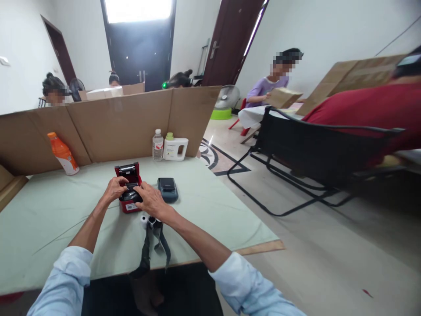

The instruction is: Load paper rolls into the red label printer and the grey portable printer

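Observation:
A small red-and-black device that looks like a label printer point(130, 206) stands on the table with its lid point(127, 168) raised. My left hand point(115, 189) has its fingertips pinched at the left side of its opening. From the right, my right hand point(151, 199) reaches in with bent fingers on the black part inside. Exactly what the fingertips grip in there is hidden. Just in front of the device lie a small white roll point(144, 219) and a roll with a loose black ribbon point(146, 250), which hangs over the table's near edge. A dark blue-grey device point(168, 190) lies to the right.
A cardboard screen point(131, 127) closes off the back of the green-covered table point(204, 210). Before it stand an orange bottle point(63, 153), a clear bottle point(158, 145) and a white jug point(175, 149). Other people sit beyond; a black folding chair point(296, 145) stands at right.

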A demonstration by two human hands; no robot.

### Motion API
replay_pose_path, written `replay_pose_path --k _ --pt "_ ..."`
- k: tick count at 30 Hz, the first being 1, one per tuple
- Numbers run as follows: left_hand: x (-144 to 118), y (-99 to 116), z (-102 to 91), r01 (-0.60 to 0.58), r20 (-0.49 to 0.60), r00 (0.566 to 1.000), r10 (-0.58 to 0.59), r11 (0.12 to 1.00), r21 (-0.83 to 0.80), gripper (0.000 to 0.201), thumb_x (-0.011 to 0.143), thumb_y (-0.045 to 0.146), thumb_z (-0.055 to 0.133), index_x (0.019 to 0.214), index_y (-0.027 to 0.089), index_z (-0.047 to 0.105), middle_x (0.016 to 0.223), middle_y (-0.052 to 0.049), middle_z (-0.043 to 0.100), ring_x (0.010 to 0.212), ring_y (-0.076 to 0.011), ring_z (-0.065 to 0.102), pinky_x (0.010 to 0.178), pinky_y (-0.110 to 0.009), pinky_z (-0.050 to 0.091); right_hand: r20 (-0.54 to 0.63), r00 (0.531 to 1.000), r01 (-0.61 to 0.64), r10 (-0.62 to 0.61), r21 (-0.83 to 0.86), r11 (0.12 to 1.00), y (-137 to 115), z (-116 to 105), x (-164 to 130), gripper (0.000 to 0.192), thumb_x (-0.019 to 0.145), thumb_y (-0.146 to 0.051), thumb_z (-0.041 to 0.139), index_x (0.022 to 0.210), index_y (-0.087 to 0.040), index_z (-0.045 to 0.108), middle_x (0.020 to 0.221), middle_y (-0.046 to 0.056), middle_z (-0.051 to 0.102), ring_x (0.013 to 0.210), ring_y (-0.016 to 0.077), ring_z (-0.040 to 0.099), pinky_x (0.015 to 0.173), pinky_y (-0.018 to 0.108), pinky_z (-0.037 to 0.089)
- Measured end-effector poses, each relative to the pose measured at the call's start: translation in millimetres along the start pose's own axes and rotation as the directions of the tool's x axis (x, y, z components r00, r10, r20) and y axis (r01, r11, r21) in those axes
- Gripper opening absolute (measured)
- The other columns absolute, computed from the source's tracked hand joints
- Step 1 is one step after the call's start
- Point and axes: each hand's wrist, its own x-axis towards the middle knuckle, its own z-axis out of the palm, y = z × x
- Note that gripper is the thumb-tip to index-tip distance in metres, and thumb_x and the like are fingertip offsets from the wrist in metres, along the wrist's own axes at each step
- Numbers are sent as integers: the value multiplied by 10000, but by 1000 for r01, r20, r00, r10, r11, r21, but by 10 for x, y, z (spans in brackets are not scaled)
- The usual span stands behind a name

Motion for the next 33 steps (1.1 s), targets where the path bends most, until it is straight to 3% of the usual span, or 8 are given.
replay_pose_path --k 4,7,11,17,21,26,33 --pt "29 -24 10 -12 -3 1000 12 1000 19 326 655 124 651 944 175 794 835 -14 774 769 -186 690 731 -273 535 -32 997 61 -65 -115 992 20 30 -5 286 935 -289 683 1210 -217 654 1205 110 602 1102 261 594 836 349 493" --pt "39 -47 20 -4 -1 1000 4 1000 4 321 657 139 649 943 173 792 813 -13 766 739 -181 679 694 -268 529 -35 993 111 -116 -127 986 78 29 -18 344 916 -316 723 1234 -220 635 1190 99 601 1084 256 587 839 348 491" --pt "51 -59 12 12 -7 1000 -12 1000 -2 343 653 149 642 962 168 789 802 -12 766 710 -172 665 677 -265 525 4 984 174 -178 -219 960 117 3 -13 470 839 -213 786 1273 -202 608 1213 117 601 1076 268 577 859 366 497" --pt "59 -43 4 9 -3 1000 -9 1000 0 348 656 163 638 970 167 786 807 -16 770 715 -177 673 668 -263 527 -30 969 226 -244 -286 931 148 50 11 357 849 -233 794 1167 -186 639 1185 127 605 1069 275 567 884 382 500" --pt "53 -33 7 0 -2 1000 0 1000 20 338 652 151 629 950 168 789 794 -15 761 725 -180 672 684 -267 526 -86 966 222 -244 -211 952 210 112 -9 277 903 -288 767 1142 -190 667 1187 118 607 1040 256 591 880 374 507" --pt "40 4 -13 -7 10 1000 7 998 59 360 643 126 620 955 164 795 798 -20 757 736 -181 672 704 -269 522 -139 974 182 -180 -4 983 295 154 3 266 940 -268 719 1190 -194 667 1206 93 621 1016 213 637 829 322 522" --pt "25 111 -67 -14 50 999 9 993 117 323 648 144 628 918 176 802 814 -36 767 768 -203 681 738 -293 530 -208 964 212 -168 210 955 308 135 71 208 915 -198 710 1123 -204 695 1155 64 665 1041 194 660 916 327 519"
